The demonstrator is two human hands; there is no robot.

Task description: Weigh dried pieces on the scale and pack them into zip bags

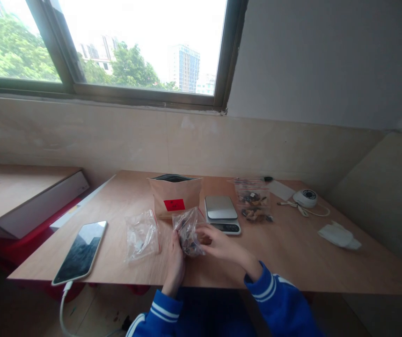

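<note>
One table [292,262]: plywood top below a window.
Phone [81,252]: face up at 9 o'clock of the hands, cable attached.
Brown pouch [174,199]: upright at 12 o'clock, red label.
Scale [222,213]: at 1 o'clock.
Left hand [175,262]: closed on the bag's lower left.
Right hand [222,243]: fingers pinching the bag's right side.
Held bag [188,229]: clear, with dark pieces inside, near the front edge.

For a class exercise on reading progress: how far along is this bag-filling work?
Done, seemingly: filled bags lie right of the scale. In hand: the left hand and right hand hold a bag of dark pieces. Remaining: a nearly empty bag lies near the open paper pouch.
</note>
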